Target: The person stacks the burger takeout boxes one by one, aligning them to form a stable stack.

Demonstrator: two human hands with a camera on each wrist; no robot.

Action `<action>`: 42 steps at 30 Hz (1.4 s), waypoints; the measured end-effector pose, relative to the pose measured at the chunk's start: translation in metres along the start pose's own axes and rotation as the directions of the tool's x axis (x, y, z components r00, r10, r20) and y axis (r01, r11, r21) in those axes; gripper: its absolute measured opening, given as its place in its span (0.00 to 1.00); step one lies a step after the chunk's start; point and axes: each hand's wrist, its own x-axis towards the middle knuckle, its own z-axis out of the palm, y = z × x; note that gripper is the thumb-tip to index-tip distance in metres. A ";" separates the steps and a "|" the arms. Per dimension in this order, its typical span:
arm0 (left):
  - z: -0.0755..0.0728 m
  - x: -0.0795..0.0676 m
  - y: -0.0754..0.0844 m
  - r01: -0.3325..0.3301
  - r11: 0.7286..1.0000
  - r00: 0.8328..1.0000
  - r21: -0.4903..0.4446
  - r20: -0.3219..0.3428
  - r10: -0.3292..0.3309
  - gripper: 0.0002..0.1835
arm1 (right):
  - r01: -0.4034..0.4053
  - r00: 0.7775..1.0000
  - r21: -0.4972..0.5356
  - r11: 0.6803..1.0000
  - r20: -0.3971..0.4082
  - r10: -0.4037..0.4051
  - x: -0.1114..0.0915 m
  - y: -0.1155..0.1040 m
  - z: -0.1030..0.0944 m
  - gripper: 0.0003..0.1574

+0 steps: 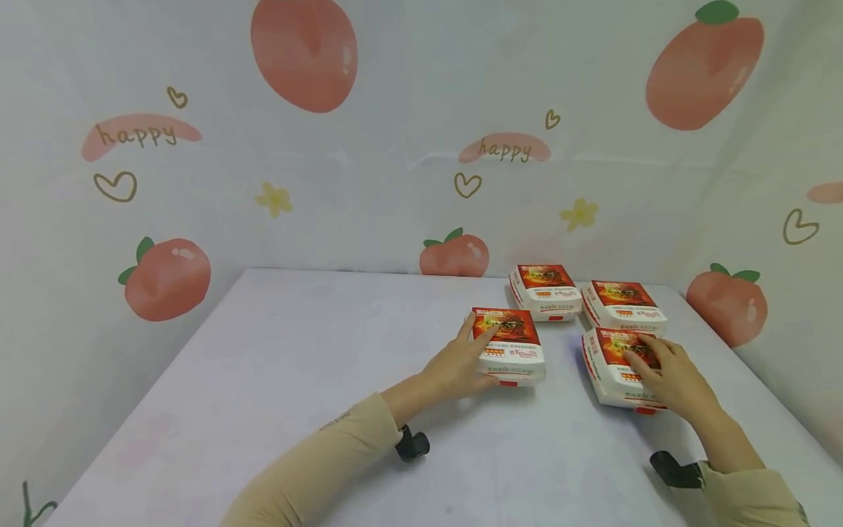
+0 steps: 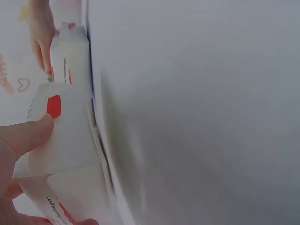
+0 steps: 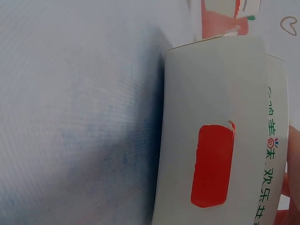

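I see my left hand gripping the left box, thumb on its front face, other fingers at its top and left side. My right hand has its fingers on top of the right box; I can't tell whether they pinch it. Behind both, a third box and fourth box rest on the tabletop.
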 end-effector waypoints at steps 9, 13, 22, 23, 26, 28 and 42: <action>-0.018 -0.029 -0.031 0.016 0.999 0.999 -0.045 -0.032 -0.017 0.45 | 0.002 1.000 -0.008 1.000 -0.018 -0.002 0.001 0.000 0.001 0.51; -0.024 -0.039 -0.043 0.028 0.998 0.998 -0.062 -0.048 -0.031 0.45 | -0.010 1.000 -0.007 1.000 -0.006 0.010 0.001 0.001 0.002 0.51; -0.032 -0.052 -0.064 0.062 0.987 0.994 -0.146 -0.079 -0.074 0.45 | -0.020 1.000 -0.007 1.000 -0.015 0.020 0.002 0.001 0.003 0.51; -0.032 -0.053 -0.066 0.065 0.986 0.994 -0.151 -0.077 -0.077 0.45 | -0.020 1.000 -0.006 1.000 -0.015 0.020 0.002 0.001 0.003 0.51; -0.031 -0.055 -0.069 0.074 0.983 0.994 -0.166 -0.069 -0.087 0.44 | -0.019 1.000 -0.001 1.000 -0.019 0.019 0.002 0.001 0.004 0.51; -0.031 -0.056 -0.070 0.075 0.982 0.994 -0.172 -0.065 -0.087 0.44 | -0.017 1.000 0.000 1.000 -0.022 0.017 0.001 0.001 0.004 0.51; -0.028 -0.058 -0.074 0.090 0.966 0.986 -0.243 -0.118 -0.122 0.56 | -0.010 1.000 0.008 1.000 -0.025 0.011 0.000 0.001 0.005 0.50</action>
